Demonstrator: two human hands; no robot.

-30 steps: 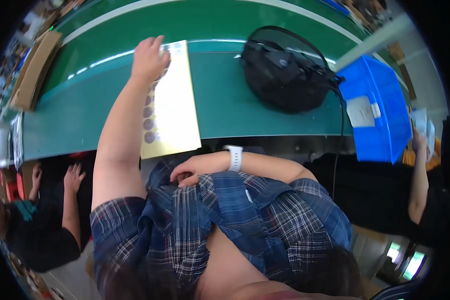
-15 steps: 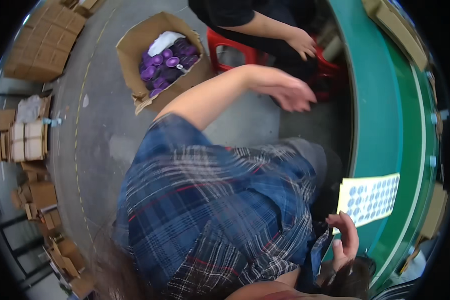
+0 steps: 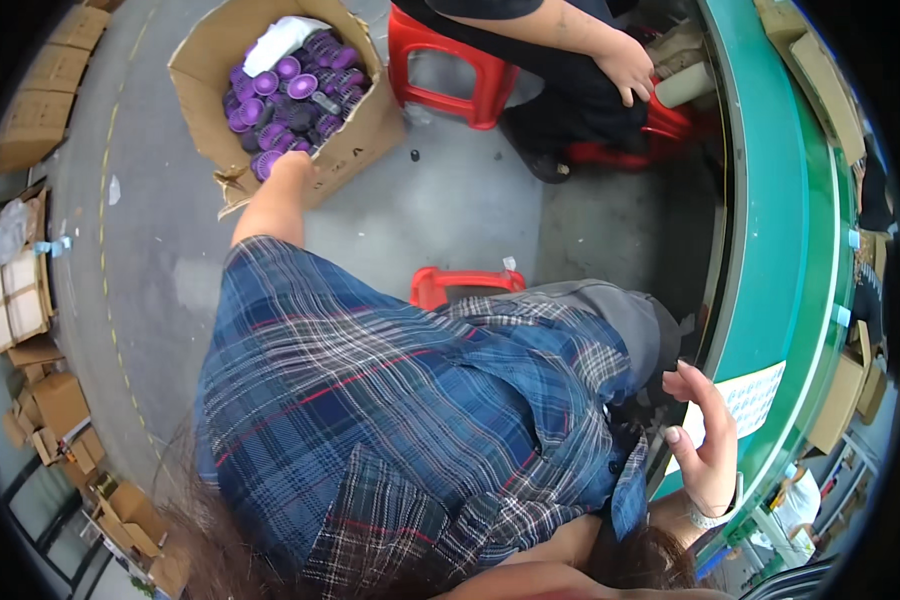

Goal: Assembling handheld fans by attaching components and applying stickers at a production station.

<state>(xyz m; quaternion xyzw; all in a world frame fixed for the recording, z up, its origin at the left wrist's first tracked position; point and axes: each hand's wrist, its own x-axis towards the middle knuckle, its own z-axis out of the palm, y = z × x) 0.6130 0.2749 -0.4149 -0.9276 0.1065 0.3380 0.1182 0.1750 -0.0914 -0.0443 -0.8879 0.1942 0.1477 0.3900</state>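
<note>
Many purple parts [image 3: 302, 86] heaped in open carton [image 3: 365, 150]; look like light, stiff, maybe slick plastic, thin ribs prob crack if squeezed hard, best hold = round rim
L hand [image 3: 295, 172] at carton's near edge, fingers hidden, can't tell grip; R hand [image 3: 708, 435] loosely curled w/ wide gap, holds nothing, nr sticker sheet [image 3: 758, 400]
Vs prev frame: L hand was well off carton, now right at it
</note>
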